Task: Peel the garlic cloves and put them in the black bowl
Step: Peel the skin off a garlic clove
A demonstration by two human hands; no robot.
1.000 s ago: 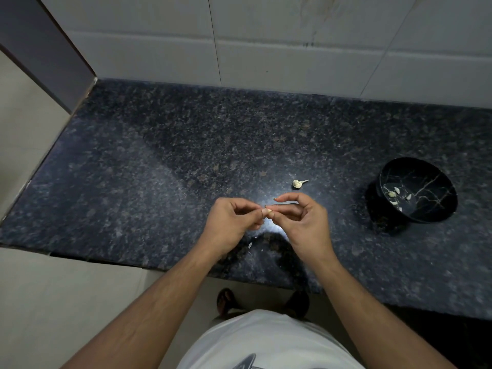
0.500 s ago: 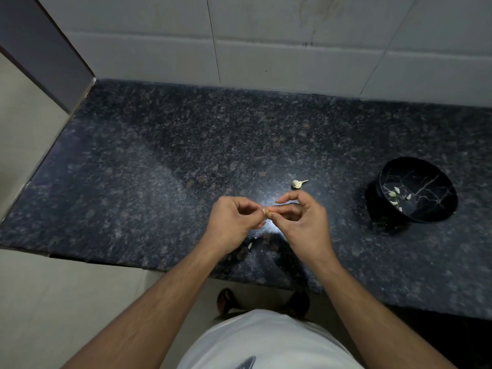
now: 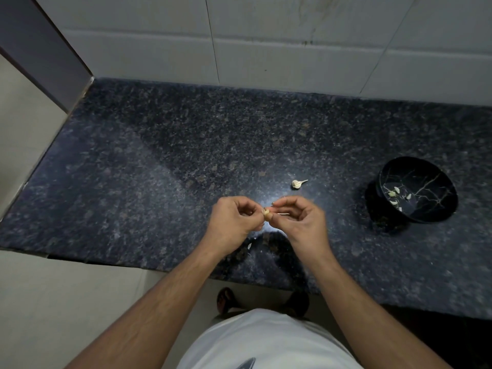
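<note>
Dark speckled granite counter (image 3: 159, 182) fills mid-frame under white wall tiles. Compared with a second ago, the left hand (image 3: 234, 222) and right hand (image 3: 300, 222) have drawn slightly apart, both pinching one small pale garlic clove (image 3: 267, 212) at frame centre; its skin is probably loosening. Another clove (image 3: 296, 183), still skinned, lies just above. Peeled cloves sit in the black bowl (image 3: 439, 187), at the right.

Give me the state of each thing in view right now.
Garlic clove: pinched between both hands above the counter, peeling under way.
Left hand: pinching the clove.
Right hand: pinching the clove.
Black bowl: upright on the counter, several pale garlic pieces inside.
Garlic remnant: lying loose on the counter.
</note>
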